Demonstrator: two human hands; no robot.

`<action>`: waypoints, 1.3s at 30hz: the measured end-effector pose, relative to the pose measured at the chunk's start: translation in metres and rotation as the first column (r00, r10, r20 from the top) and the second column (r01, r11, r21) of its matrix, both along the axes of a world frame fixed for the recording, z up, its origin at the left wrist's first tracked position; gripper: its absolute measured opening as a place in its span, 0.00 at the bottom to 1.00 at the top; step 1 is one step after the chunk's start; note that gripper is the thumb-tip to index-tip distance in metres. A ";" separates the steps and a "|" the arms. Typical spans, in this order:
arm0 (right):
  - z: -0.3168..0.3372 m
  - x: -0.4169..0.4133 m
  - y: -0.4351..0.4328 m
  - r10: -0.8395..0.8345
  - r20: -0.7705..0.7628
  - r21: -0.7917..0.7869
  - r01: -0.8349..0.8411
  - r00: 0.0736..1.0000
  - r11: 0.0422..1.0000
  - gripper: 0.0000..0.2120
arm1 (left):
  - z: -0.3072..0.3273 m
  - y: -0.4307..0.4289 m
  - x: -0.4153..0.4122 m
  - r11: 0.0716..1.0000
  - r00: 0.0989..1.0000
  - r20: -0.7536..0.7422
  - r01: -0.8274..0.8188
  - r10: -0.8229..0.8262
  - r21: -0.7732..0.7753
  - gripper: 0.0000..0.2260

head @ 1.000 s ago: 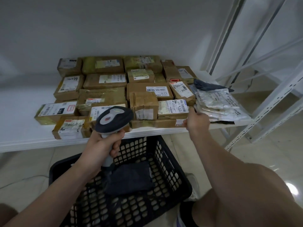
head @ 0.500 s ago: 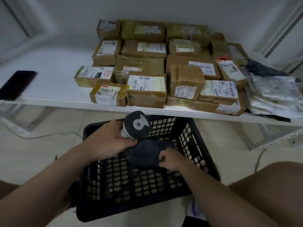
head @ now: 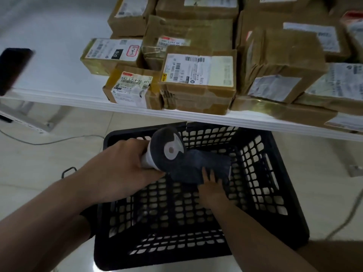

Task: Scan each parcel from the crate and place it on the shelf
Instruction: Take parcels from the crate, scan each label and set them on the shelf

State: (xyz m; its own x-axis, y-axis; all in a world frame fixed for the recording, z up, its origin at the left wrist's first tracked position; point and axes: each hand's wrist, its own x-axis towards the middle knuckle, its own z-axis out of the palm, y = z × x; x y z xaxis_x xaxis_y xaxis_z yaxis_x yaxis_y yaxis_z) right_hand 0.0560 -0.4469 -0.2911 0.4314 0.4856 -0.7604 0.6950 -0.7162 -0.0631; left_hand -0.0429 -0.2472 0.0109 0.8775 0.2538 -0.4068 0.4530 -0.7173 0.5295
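A black plastic crate [head: 275,185] stands on the floor below the white shelf [head: 59,75]. Inside it lies a dark grey soft parcel [head: 202,165]. My right hand [head: 211,188] reaches into the crate and its fingers lie on the parcel's near edge; whether they grip it is hidden. My left hand [head: 117,169] grips the handle of a grey and white barcode scanner [head: 167,149], held over the crate's left side with its head above the parcel. Several brown cardboard parcels [head: 198,79] with white labels fill the shelf.
A black phone [head: 13,69] lies on the shelf at the far left. Thin cables run over the tiled floor at left [head: 49,141] and right [head: 349,214]. The shelf's metal legs [head: 39,122] stand on the floor behind the crate.
My right hand left the shelf's edge and went down into the crate onto the dark parcel. The scanner came down from shelf height to over the crate. The view tilted downward.
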 end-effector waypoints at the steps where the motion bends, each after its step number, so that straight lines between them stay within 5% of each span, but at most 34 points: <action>1: -0.002 -0.001 0.000 -0.007 0.003 0.014 0.007 1.000 1.000 0.40 | 0.000 0.000 0.001 1.000 1.000 0.003 0.007 -0.007 -0.007 0.07; 4: 0.001 0.000 0.002 -0.048 0.018 0.145 0.045 0.999 0.988 0.34 | 0.002 -0.002 0.004 0.999 1.000 0.011 0.023 -0.023 -0.028 0.07; 8: 0.026 0.011 0.003 -0.082 0.146 0.403 0.017 0.986 0.915 0.10 | 0.010 -0.008 0.007 0.999 0.998 0.056 0.011 -0.008 -0.047 0.07; 12: 0.060 0.016 0.004 -0.176 0.116 0.507 0.094 0.977 0.857 0.18 | 0.017 -0.011 0.003 0.996 0.997 0.079 -0.012 0.019 -0.084 0.08; 17: 0.108 0.023 -0.005 -0.333 -0.215 0.475 0.397 0.918 0.786 0.40 | 0.027 -0.012 -0.006 0.993 0.993 0.114 -0.028 0.041 -0.117 0.08; 22: 0.182 0.032 -0.006 -0.244 -0.221 0.438 0.320 0.944 0.840 0.15 | 0.047 -0.017 -0.017 0.967 0.970 0.231 -0.015 0.075 -0.253 0.05; 27: 0.264 0.038 -0.012 -0.244 -0.210 0.545 0.321 0.947 0.775 0.16 | 0.059 -0.025 -0.027 0.854 0.927 0.304 -0.032 0.219 -0.519 0.12; 34: 0.370 0.045 -0.032 -0.377 -0.402 0.716 0.544 0.834 0.439 0.14 | 0.072 -0.038 -0.030 0.588 0.792 0.418 0.093 0.446 -0.803 0.24; 39: 0.385 0.055 -0.033 -0.435 -0.589 0.726 0.682 0.682 0.087 0.16 | 0.074 -0.049 -0.030 0.494 0.779 0.424 0.171 0.462 -0.852 0.19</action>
State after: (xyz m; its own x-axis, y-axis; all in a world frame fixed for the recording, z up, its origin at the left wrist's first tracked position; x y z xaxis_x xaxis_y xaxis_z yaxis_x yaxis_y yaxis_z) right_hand 0.1105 -0.4802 0.0938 0.8265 0.5361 -0.1718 0.0017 -0.3076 -0.9515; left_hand -0.0725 -0.2958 0.0849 0.9725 0.2307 0.0315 -0.0894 0.2450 0.9654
